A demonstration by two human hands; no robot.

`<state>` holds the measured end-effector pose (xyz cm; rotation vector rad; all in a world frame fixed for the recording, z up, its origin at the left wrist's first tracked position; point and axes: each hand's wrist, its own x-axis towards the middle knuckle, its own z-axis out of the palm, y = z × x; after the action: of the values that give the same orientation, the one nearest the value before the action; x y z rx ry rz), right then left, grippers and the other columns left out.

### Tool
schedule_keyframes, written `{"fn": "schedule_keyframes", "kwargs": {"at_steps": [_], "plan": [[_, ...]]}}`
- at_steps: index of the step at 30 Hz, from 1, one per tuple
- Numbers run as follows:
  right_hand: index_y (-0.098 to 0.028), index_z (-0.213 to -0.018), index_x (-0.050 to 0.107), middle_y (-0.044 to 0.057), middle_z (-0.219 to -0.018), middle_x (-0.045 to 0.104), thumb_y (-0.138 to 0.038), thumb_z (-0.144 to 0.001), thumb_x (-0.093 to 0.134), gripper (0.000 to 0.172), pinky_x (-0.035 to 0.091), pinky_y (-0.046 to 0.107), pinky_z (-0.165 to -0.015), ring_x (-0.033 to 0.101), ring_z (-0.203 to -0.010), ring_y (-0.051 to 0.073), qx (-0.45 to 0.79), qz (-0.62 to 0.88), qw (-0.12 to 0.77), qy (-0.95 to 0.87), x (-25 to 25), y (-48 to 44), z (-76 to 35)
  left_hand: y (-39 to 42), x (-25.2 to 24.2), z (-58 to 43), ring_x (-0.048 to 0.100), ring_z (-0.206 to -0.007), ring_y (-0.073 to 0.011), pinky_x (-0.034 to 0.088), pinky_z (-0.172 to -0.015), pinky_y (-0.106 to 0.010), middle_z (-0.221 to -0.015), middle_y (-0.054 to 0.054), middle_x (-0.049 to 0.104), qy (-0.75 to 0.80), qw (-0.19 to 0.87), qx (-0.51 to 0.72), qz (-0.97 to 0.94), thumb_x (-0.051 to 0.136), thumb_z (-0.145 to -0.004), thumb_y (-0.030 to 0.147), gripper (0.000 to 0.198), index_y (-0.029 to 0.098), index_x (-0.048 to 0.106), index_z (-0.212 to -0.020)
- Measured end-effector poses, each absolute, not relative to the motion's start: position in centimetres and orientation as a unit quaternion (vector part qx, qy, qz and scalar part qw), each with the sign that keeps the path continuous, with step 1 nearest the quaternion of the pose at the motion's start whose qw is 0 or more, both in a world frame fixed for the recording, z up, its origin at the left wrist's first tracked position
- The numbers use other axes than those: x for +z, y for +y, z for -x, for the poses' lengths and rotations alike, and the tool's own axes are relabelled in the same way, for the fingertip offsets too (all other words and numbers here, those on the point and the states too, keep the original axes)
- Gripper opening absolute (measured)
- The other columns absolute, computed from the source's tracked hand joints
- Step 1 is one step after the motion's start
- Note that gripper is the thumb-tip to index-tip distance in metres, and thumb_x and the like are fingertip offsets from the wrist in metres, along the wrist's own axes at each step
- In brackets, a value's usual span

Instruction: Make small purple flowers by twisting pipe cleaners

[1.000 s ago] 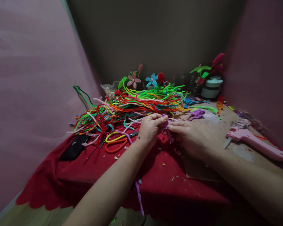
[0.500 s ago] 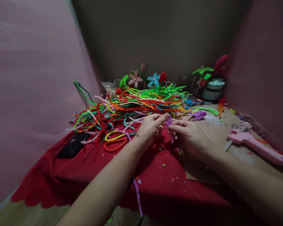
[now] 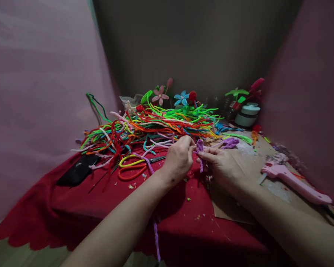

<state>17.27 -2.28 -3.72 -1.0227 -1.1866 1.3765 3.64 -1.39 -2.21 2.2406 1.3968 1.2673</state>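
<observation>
Purple pipe cleaner (image 3: 199,146) is hanging pinched between both hands, over the red cloth (image 3: 100,200) and just in front of the pile (image 3: 156,124). Left hand (image 3: 179,159) is gripping it with thumb and fingertips closed; right hand (image 3: 222,165) is nipping it likewise. Pink tool (image 3: 292,178) is lying well right.

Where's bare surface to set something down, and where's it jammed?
Free: front red cloth between the black object and the left hand; cardboard between the right hand and the pink tool. Crowded: the pipe-cleaner pile behind both hands, which pinch a purple pipe cleaner, and the jar corner.
</observation>
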Motion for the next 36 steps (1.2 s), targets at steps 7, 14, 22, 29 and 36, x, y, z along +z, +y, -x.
{"fn": "schedule_keyframes", "kwargs": {"at_steps": [7, 14, 22, 29, 36], "plan": [[-0.017, -0.061, 0.055, -0.004, -0.051, 0.048, -0.031, -0.067, 0.066, 0.018, 0.033, 0.023, -0.042, 0.040, -0.041, 0.007, 0.595, 0.386, 0.517, -0.479, -3.6, -2.3, -17.3, -0.7, -1.5, -3.1, 0.045, -0.057, -0.0113, 0.031, -0.055, -0.022, -0.059, 0.001, 0.053, 0.469, 0.309, 0.412, -0.718, 0.054, -0.075, 0.027, 0.016, 0.016, 0.057, -0.064], [-0.016, -0.058, 0.052, -0.005, -0.048, 0.045, -0.031, -0.064, 0.069, 0.023, 0.029, 0.021, -0.038, 0.037, -0.038, 0.005, 0.596, 0.410, 0.510, -0.465, -3.2, -2.5, -17.0, -1.1, -2.2, -4.1, 0.040, -0.053, -0.0091, 0.028, -0.054, -0.022, -0.053, 0.002, 0.048, 0.476, 0.258, 0.468, -0.699, 0.055, -0.073, 0.021, 0.022, 0.016, 0.050, -0.053], [-0.016, -0.071, 0.058, -0.002, -0.062, 0.054, -0.025, -0.061, 0.072, 0.020, 0.038, 0.020, -0.044, 0.046, -0.050, 0.007, 0.653, 0.351, 0.550, -0.384, -4.0, -1.7, -17.2, -0.7, -1.9, -3.7, 0.031, -0.033, -0.0040, 0.020, -0.035, -0.019, -0.047, 0.005, 0.044, 0.432, 0.554, 0.495, -0.512, 0.053, -0.076, 0.048, 0.036, 0.014, 0.052, -0.063], [-0.017, -0.065, 0.056, -0.003, -0.060, 0.052, -0.023, -0.061, 0.070, 0.016, 0.036, 0.020, -0.042, 0.046, -0.050, 0.008, 0.666, 0.326, 0.555, -0.377, -3.9, -1.4, -17.3, -0.8, -2.4, -3.7, 0.029, -0.035, -0.0028, 0.018, -0.036, -0.019, -0.045, 0.006, 0.044, 0.391, 0.601, 0.403, -0.569, 0.069, -0.059, 0.030, 0.022, 0.013, 0.056, -0.064], [-0.019, -0.057, 0.051, -0.006, -0.046, 0.044, -0.025, -0.062, 0.067, 0.018, 0.027, 0.023, -0.039, 0.036, -0.038, 0.007, 0.589, 0.395, 0.537, -0.457, -3.0, -1.9, -17.3, -1.1, -2.1, -4.0, 0.028, -0.033, -0.0027, 0.017, -0.036, -0.018, -0.041, 0.007, 0.040, 0.423, 0.579, 0.376, -0.587, 0.059, -0.062, 0.024, 0.012, 0.015, 0.052, -0.060]]}}
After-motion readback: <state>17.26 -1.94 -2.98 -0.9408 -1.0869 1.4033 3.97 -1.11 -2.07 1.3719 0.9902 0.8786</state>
